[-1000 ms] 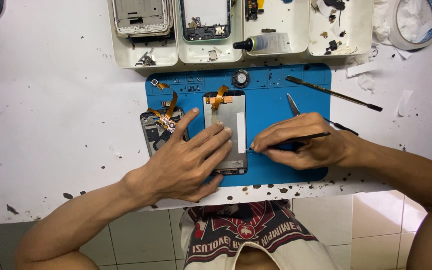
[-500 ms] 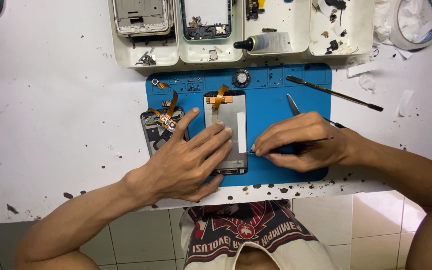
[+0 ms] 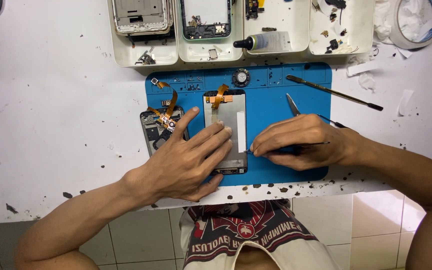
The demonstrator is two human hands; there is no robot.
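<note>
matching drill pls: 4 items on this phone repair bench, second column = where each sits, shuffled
Things:
1. screen panel
2. glue bottle
3. tape roll
4. thin tool

Places:
A. in a white tray above the mat
B. top right corner of the bench
C. under the left hand, on the blue mat
D. in the right hand, tip at the panel's right edge

Pairs: 1-C, 2-A, 3-B, 4-D

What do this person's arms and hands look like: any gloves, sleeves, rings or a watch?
Both arms are bare from the picture's edge to the fingertips, with no sleeve in view. The left hand and the right hand wear no gloves, and no ring, watch or wristband shows on either. Fingernails are short and unpainted. No tape, bandage or marking is visible on either forearm.
</note>
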